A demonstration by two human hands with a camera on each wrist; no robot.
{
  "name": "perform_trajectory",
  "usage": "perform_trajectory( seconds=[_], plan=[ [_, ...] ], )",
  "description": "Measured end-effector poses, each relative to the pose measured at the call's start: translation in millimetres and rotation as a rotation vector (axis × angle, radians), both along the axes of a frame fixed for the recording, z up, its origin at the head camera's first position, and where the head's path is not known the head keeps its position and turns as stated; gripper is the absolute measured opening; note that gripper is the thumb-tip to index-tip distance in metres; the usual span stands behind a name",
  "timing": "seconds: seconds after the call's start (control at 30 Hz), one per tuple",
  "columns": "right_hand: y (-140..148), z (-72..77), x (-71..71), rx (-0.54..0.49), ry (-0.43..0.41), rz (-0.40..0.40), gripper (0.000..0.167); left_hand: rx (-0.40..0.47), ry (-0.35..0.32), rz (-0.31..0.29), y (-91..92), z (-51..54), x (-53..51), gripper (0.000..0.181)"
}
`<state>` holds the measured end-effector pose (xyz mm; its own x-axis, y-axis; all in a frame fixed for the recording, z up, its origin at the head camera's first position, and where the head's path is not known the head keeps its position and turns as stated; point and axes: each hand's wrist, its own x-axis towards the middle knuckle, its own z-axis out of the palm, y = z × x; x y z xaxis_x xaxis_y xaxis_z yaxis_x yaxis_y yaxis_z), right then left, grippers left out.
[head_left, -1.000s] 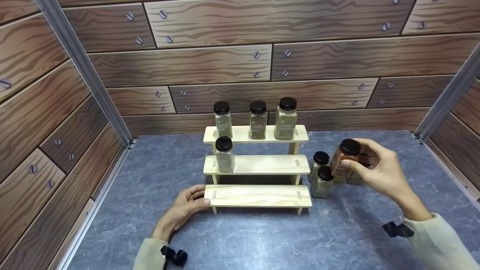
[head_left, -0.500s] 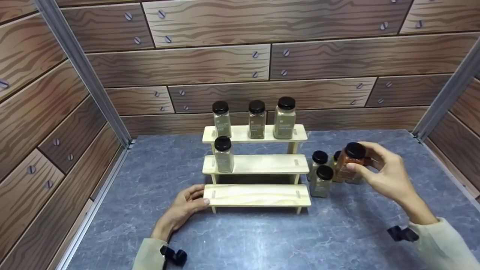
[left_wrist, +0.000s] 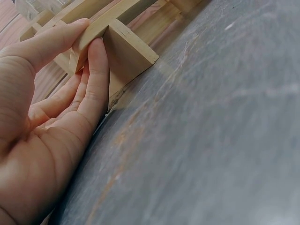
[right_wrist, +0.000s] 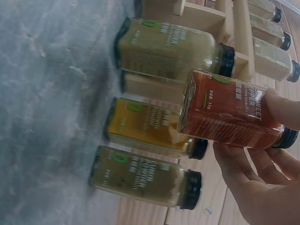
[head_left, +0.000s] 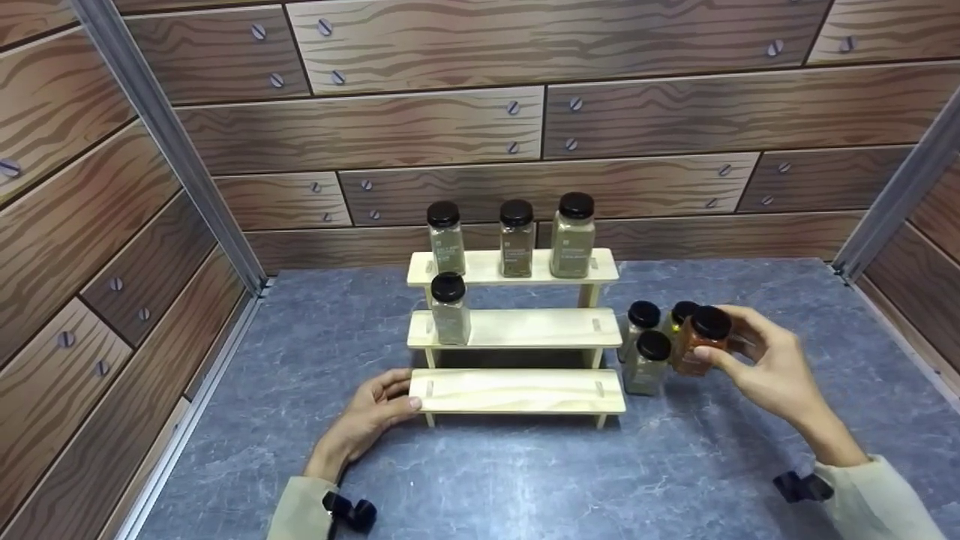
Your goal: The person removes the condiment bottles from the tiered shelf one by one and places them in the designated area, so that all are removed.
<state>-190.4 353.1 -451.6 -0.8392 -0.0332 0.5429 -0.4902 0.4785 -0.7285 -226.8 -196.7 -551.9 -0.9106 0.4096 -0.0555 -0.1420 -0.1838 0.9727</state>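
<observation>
The right hand [head_left: 776,367] pinches a red-brown spice jar [head_left: 694,351] with a black lid. In the right wrist view the red jar [right_wrist: 229,108] hangs off the surface, beside a yellow jar [right_wrist: 145,126] and green-brown jars. The left hand [head_left: 367,412] grips the left end of the lowest shelf of the pale wooden rack [head_left: 517,391]; in the left wrist view thumb and fingers pinch the board's corner [left_wrist: 101,28]. Three jars stand on the top shelf, among them a tall one [head_left: 573,244]; another jar [head_left: 450,319] stands at the middle shelf's left end.
Right of the rack, jars stand together on the grey table [head_left: 262,420]: a front one [head_left: 646,371], one behind it [head_left: 640,330] and a yellow one [head_left: 681,319]. Wood-patterned walls [head_left: 450,127] rise behind and at both sides.
The right hand has lowered the red-brown jar, and the yellow jar behind it shows more clearly. The left hand keeps its hold on the lowest shelf.
</observation>
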Motion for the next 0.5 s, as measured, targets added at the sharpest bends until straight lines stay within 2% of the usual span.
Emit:
perform_trajectory(
  seconds=[0.5],
  plan=[
    [2.6,-27.1,-3.3,-0.105,-0.029,0.027,0.057,-0.002,-0.008,-0.007,0.6,-1.7,-1.9,0.07]
  ],
)
